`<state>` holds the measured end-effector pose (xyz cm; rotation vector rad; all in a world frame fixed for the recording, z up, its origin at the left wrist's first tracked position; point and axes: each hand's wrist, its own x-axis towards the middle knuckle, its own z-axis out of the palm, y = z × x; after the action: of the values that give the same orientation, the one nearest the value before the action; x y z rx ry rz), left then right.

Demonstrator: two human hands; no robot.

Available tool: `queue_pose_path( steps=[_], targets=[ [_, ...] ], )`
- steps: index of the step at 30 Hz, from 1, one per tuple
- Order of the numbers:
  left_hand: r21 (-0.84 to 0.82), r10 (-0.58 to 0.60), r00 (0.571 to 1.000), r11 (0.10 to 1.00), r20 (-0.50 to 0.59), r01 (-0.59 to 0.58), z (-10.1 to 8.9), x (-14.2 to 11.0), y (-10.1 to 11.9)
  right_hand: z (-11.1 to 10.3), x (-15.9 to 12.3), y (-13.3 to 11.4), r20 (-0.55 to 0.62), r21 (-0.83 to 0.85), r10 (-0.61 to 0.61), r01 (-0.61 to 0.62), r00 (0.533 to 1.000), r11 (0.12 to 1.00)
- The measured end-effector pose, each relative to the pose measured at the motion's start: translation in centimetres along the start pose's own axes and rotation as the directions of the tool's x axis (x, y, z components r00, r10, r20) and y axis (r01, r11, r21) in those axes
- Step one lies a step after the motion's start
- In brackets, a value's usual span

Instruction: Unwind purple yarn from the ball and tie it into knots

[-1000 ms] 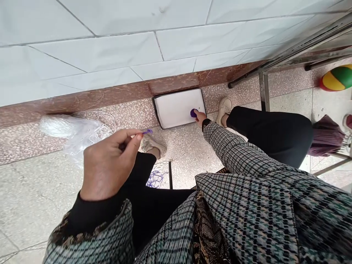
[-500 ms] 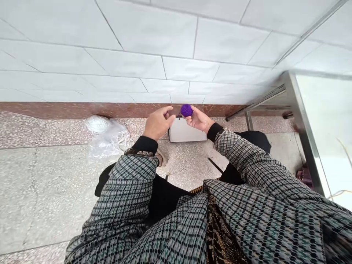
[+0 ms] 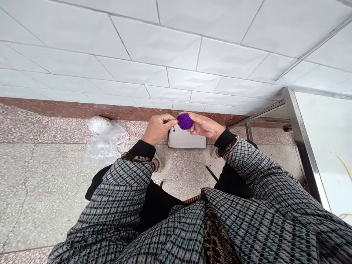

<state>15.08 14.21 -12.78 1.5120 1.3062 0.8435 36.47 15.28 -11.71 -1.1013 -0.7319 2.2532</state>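
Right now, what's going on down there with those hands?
A person in a checked coat has a purple ball of yarn between both hands. The right hand cradles it from one side, while the left hand has its thumb and fingertips at the other, with a short purple end hanging just below them. Beneath the hands a white box is on the floor by the wall. A white bundle and a clear bag lie to the left.
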Motion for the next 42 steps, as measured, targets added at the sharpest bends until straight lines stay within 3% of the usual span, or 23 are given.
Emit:
queue_pose_path(
  steps=[6,10,13,18,21,24,27,30,36,42],
  targets=[
    [-0.033,-0.014,0.997,0.999,0.072,0.017,-0.6,-0.3,0.9,-1.4,-1.2,-0.3,0.174,-0.149,0.002,0.024,0.985,0.989],
    [-0.046,0.005,0.990,0.999,0.139,0.001,-0.2,-0.2,0.7,-2.0,-1.4,0.2,0.256,-0.095,-0.083,0.110,0.963,0.989],
    [-0.076,-0.028,0.985,0.996,0.171,0.041,0.8,0.3,-0.4,-1.8,-1.5,0.1,0.241,-0.070,-0.162,0.183,0.957,0.981],
    [-0.090,-0.048,0.976,0.994,0.212,0.068,2.6,1.1,-2.1,-0.9,-1.2,-0.1,0.100,-0.116,-0.192,0.203,0.976,0.972],
    [-0.108,-0.072,0.974,0.989,0.217,0.097,3.0,1.1,-2.0,-1.1,-0.5,0.1,0.094,-0.131,-0.219,0.230,0.971,0.964],
    [-0.244,-0.122,0.964,0.953,0.237,0.181,3.0,0.8,-1.3,-2.1,0.0,-0.2,0.088,-0.102,-0.306,0.314,0.948,0.944],
    [-0.459,-0.126,0.972,0.864,0.200,0.206,2.7,0.7,-0.6,-3.2,-0.3,-1.2,-0.031,-0.075,-0.440,0.436,0.898,0.897],
    [-0.599,-0.144,0.979,0.775,0.145,0.202,2.5,0.7,-0.3,-3.8,-1.5,-2.2,-0.109,-0.093,-0.487,0.479,0.867,0.873],
    [-0.706,-0.128,0.989,0.694,0.074,0.143,2.6,1.0,-0.2,-4.2,-1.9,-1.5,0.028,-0.078,-0.402,0.403,0.915,0.912],
    [-0.727,-0.163,0.987,0.678,-0.007,0.107,3.5,1.4,0.0,-3.3,0.0,0.7,0.053,-0.100,-0.318,0.322,0.947,0.942]
  ],
)
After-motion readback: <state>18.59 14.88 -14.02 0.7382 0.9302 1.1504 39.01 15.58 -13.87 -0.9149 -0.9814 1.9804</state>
